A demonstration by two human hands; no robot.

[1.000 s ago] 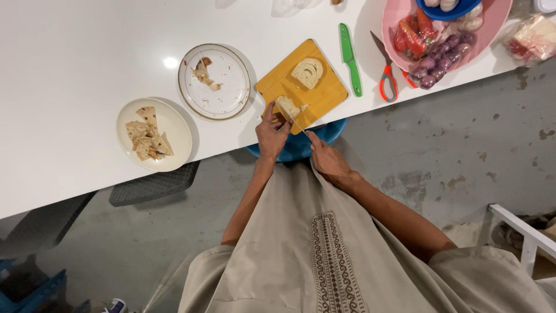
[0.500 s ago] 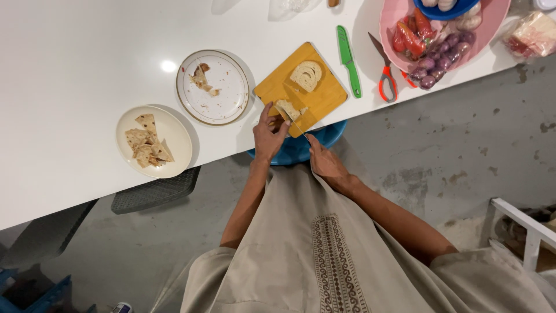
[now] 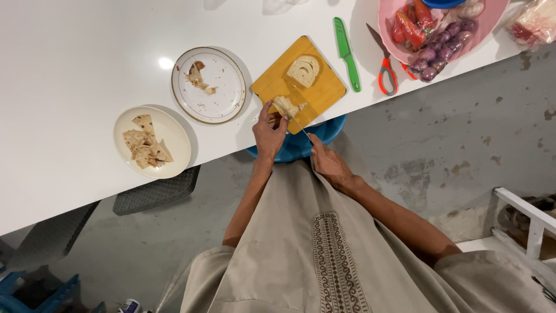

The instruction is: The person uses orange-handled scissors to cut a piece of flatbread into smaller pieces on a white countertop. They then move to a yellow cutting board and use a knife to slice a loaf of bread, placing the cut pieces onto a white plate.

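Left hand (image 3: 267,132): fingers pinched on the small pale bread piece (image 3: 288,106), holding it down just past the fingertips.
Right hand (image 3: 329,162): closed around a thin knife (image 3: 299,126); the handle is hidden inside the hand.
Knife: the thin blade runs slanted from the right hand up to the bread piece, between both hands.
Bread piece: soft and crumbly, on the near corner of the square yellow wooden board (image 3: 324,91).
Round bread slice (image 3: 304,71): farther from the hands, on the same board.
Surface (image 3: 69,64): white and smooth.
Left of the left hand: a round white plate with crumbs (image 3: 223,81), then a cream plate of flat bread bits (image 3: 174,136).
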